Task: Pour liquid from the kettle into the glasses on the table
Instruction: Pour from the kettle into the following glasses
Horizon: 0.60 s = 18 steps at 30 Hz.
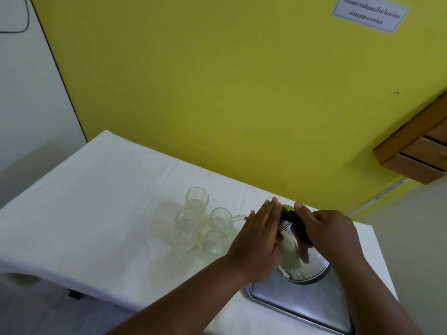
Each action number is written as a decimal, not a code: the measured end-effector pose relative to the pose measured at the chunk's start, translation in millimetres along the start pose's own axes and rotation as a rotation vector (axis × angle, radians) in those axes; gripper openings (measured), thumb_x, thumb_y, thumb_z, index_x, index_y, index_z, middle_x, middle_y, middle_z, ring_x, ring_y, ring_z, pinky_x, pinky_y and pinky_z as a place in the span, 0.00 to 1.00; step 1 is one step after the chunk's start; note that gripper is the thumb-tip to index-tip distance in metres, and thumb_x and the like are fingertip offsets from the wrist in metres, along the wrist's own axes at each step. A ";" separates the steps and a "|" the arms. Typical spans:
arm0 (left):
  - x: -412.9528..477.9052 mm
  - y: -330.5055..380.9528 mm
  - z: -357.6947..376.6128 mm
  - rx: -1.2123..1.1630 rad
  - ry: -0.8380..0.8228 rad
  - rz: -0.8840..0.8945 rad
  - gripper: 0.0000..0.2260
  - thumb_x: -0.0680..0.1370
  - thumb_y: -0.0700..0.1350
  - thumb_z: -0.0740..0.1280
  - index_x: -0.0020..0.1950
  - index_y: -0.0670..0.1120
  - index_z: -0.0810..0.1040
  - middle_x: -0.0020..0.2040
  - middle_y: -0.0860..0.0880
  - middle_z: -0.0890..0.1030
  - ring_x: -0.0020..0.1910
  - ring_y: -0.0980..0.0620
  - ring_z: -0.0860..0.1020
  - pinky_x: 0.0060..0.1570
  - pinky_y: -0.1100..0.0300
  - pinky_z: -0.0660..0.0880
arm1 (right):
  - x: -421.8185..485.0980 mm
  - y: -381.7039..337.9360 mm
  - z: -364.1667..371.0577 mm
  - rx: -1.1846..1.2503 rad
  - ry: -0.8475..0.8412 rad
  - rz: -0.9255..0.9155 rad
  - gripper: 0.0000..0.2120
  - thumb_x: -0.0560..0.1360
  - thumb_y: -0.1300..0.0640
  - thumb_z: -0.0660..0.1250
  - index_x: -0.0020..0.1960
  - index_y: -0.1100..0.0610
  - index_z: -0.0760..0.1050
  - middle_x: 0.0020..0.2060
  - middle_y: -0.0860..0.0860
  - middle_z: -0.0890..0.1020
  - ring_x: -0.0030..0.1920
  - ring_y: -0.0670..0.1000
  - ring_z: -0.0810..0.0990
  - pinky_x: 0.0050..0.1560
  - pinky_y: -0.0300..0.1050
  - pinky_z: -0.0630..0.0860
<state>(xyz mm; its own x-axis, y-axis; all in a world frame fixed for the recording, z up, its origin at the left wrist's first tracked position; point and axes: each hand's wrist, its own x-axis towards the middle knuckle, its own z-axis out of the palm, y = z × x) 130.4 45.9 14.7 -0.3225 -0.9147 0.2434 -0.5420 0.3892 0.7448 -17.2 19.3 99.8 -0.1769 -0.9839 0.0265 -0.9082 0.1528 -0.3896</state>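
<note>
Head view: the kettle (298, 252), a shiny steel one with a dark handle on top, is tipped toward the glasses, its base lifted over the far end of a metal tray (297, 303). Its polished side mirrors the white cloth and the fingers on it. A thin spout (238, 217) runs out from the kettle to the rim of the nearest glass.

The right hand (331, 228) is closed around the dark handle on top of the kettle, thumb pointing up. The left hand (260, 238) lies flat, fingers straight and together, pressed against the kettle's side that faces the glasses.

Four clear glasses (205, 226) stand in a tight cluster just beyond the spout. The one farthest from the kettle (196, 200) is faceted; the other three are round. Two of them (220, 218) (214, 244) are closest to the kettle, and one (188, 220) sits behind them. Each seems to hold a little pale liquid low down, though how much is hard to tell.

The tabletop (96, 201) is draped in a white cloth, faintly stained near the glasses. Behind the kettle rises a yellow-green wall (217, 81) with a printed paper notice (370, 14) high up. A wooden drawer unit (418, 151) juts in past the kettle's handle side, and a white wall (29, 93) flanks the far side beyond the glasses.
</note>
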 end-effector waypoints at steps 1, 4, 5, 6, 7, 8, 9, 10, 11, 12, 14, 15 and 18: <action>-0.2 0.0 0.4 0.001 0.001 0.001 0.33 0.75 0.43 0.51 0.80 0.42 0.47 0.81 0.47 0.48 0.79 0.51 0.44 0.76 0.46 0.49 | -0.2 0.1 -0.2 0.003 0.001 0.000 0.34 0.76 0.35 0.59 0.27 0.62 0.77 0.23 0.59 0.81 0.30 0.58 0.80 0.35 0.47 0.75; -0.2 0.2 1.0 0.000 0.005 0.003 0.33 0.75 0.42 0.52 0.80 0.42 0.47 0.81 0.46 0.48 0.79 0.51 0.45 0.76 0.46 0.49 | -0.6 0.8 -0.7 0.012 0.003 0.005 0.34 0.75 0.35 0.59 0.27 0.62 0.78 0.24 0.60 0.81 0.30 0.58 0.80 0.35 0.48 0.75; -0.1 0.5 1.0 0.000 0.003 0.004 0.33 0.75 0.41 0.54 0.80 0.42 0.47 0.81 0.47 0.48 0.79 0.51 0.44 0.76 0.46 0.49 | -0.7 1.2 -0.7 0.012 0.003 0.006 0.34 0.75 0.35 0.59 0.27 0.62 0.78 0.24 0.59 0.81 0.30 0.58 0.80 0.35 0.48 0.75; 0.0 1.1 0.7 0.001 0.002 0.006 0.33 0.75 0.40 0.55 0.80 0.42 0.47 0.81 0.47 0.48 0.79 0.51 0.44 0.76 0.46 0.49 | -0.9 1.4 -1.0 0.014 0.005 0.008 0.34 0.75 0.35 0.59 0.27 0.62 0.78 0.23 0.59 0.81 0.30 0.58 0.80 0.35 0.47 0.75; -0.1 1.5 0.5 0.002 0.002 0.008 0.34 0.75 0.40 0.55 0.80 0.42 0.47 0.81 0.47 0.47 0.79 0.51 0.44 0.76 0.46 0.49 | -1.1 1.7 -1.1 0.016 0.008 0.009 0.34 0.75 0.35 0.59 0.27 0.63 0.78 0.23 0.59 0.81 0.30 0.57 0.80 0.35 0.47 0.75; -0.1 2.2 0.2 0.002 0.001 0.010 0.34 0.75 0.40 0.55 0.80 0.42 0.47 0.81 0.47 0.47 0.79 0.51 0.44 0.76 0.46 0.48 | -1.2 2.0 -1.2 0.019 0.011 0.010 0.34 0.75 0.35 0.59 0.27 0.63 0.78 0.23 0.59 0.81 0.29 0.57 0.80 0.35 0.47 0.75; -0.2 2.7 0.3 0.002 0.001 0.010 0.34 0.75 0.40 0.54 0.80 0.42 0.47 0.81 0.47 0.47 0.79 0.51 0.44 0.76 0.47 0.48 | -1.2 2.8 -1.0 0.020 0.014 0.010 0.34 0.75 0.35 0.59 0.28 0.63 0.78 0.23 0.59 0.81 0.29 0.57 0.80 0.35 0.47 0.76; -0.4 3.3 0.2 0.002 0.002 0.012 0.33 0.75 0.41 0.53 0.80 0.42 0.47 0.81 0.47 0.47 0.79 0.51 0.44 0.77 0.47 0.48 | -1.4 3.6 -1.0 0.020 0.016 0.009 0.34 0.75 0.35 0.59 0.28 0.64 0.78 0.23 0.59 0.81 0.30 0.57 0.80 0.36 0.48 0.76; -0.6 3.9 0.1 0.003 0.004 0.013 0.33 0.75 0.43 0.51 0.80 0.42 0.47 0.81 0.47 0.47 0.79 0.51 0.44 0.77 0.48 0.47 | -1.3 4.6 -0.6 0.020 0.020 0.008 0.34 0.75 0.35 0.59 0.28 0.64 0.78 0.24 0.60 0.81 0.30 0.58 0.80 0.36 0.49 0.77; -0.8 4.5 0.2 0.005 0.005 0.015 0.33 0.75 0.44 0.49 0.80 0.42 0.47 0.81 0.47 0.47 0.79 0.52 0.44 0.77 0.49 0.47 | -1.4 5.3 -0.5 0.019 0.023 0.005 0.35 0.75 0.35 0.59 0.29 0.64 0.78 0.24 0.60 0.81 0.30 0.58 0.81 0.36 0.49 0.77; -1.2 5.1 0.4 0.006 0.005 0.017 0.33 0.74 0.46 0.48 0.80 0.42 0.47 0.81 0.47 0.47 0.79 0.52 0.44 0.77 0.49 0.46 | -1.4 6.6 -0.2 0.024 0.030 -0.001 0.35 0.75 0.34 0.59 0.29 0.65 0.78 0.24 0.60 0.81 0.30 0.58 0.81 0.36 0.49 0.77; -1.1 5.0 0.5 0.007 0.007 0.019 0.33 0.74 0.45 0.49 0.80 0.42 0.47 0.81 0.47 0.47 0.79 0.52 0.44 0.77 0.49 0.46 | -1.5 7.2 0.2 0.029 0.035 -0.003 0.35 0.75 0.35 0.59 0.29 0.65 0.78 0.24 0.60 0.81 0.30 0.58 0.80 0.36 0.49 0.77; -0.7 5.9 1.1 0.017 0.012 0.028 0.33 0.74 0.45 0.49 0.80 0.42 0.48 0.81 0.47 0.48 0.79 0.51 0.44 0.77 0.49 0.46 | -2.8 9.8 -0.1 0.055 0.046 0.004 0.35 0.75 0.35 0.59 0.28 0.65 0.77 0.22 0.59 0.80 0.29 0.57 0.80 0.35 0.47 0.75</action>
<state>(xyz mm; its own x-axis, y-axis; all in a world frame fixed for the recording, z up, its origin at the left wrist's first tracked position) 126.5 49.0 18.2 -0.3286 -0.9047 0.2712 -0.5460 0.4163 0.7271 -25.7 23.6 96.0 -0.1993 -0.9777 0.0668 -0.8854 0.1505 -0.4398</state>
